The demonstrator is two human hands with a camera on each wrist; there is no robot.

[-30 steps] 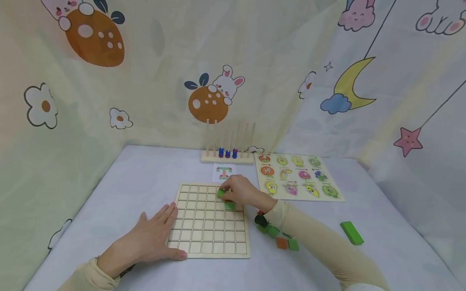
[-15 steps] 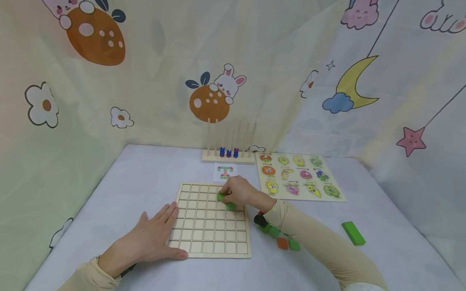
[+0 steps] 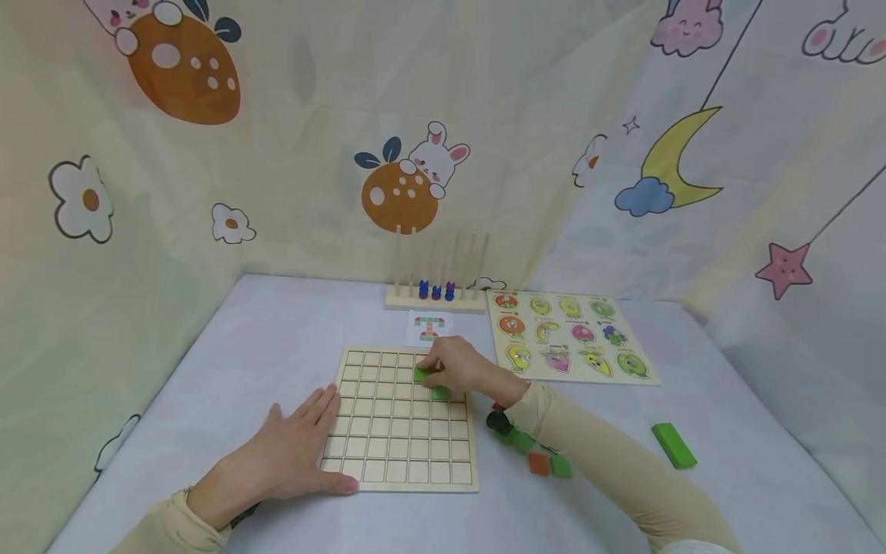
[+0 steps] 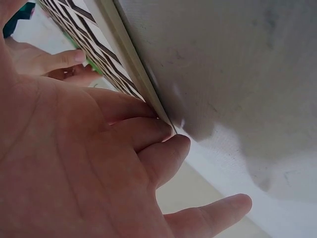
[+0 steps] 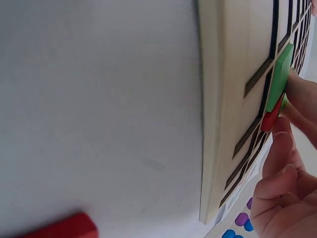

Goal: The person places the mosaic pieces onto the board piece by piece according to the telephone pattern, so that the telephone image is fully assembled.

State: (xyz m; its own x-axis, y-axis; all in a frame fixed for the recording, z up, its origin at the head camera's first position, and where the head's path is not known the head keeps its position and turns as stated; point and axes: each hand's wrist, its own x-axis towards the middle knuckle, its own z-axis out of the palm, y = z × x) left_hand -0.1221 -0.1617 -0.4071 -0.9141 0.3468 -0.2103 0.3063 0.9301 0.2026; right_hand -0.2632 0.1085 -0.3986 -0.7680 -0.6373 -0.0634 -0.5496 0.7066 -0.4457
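A wooden grid board (image 3: 393, 427) lies flat on the table. My left hand (image 3: 287, 454) rests along its left edge, fingers straight and thumb on the near edge; the left wrist view shows the fingertips against the board's side. Over the far right of the grid, my right hand (image 3: 457, 365) pinches a green block (image 3: 421, 375) between thumb and fingers, down at a cell. Another green block (image 3: 439, 393) sits in a cell just below that hand. The right wrist view shows a red block (image 5: 270, 119) beside the green one, partly hidden by the fingers.
Loose green blocks (image 3: 523, 442) and an orange block (image 3: 539, 464) lie right of the board, partly under the right forearm. A long green block (image 3: 674, 445) lies farther right. Behind are a pattern card (image 3: 429, 328), a peg stand (image 3: 434, 298) with beads and a fruit puzzle (image 3: 573, 336).
My right hand has shifted slightly nearer with the green block, which now lies flatter in the grid. The left hand stays at the board's edge.
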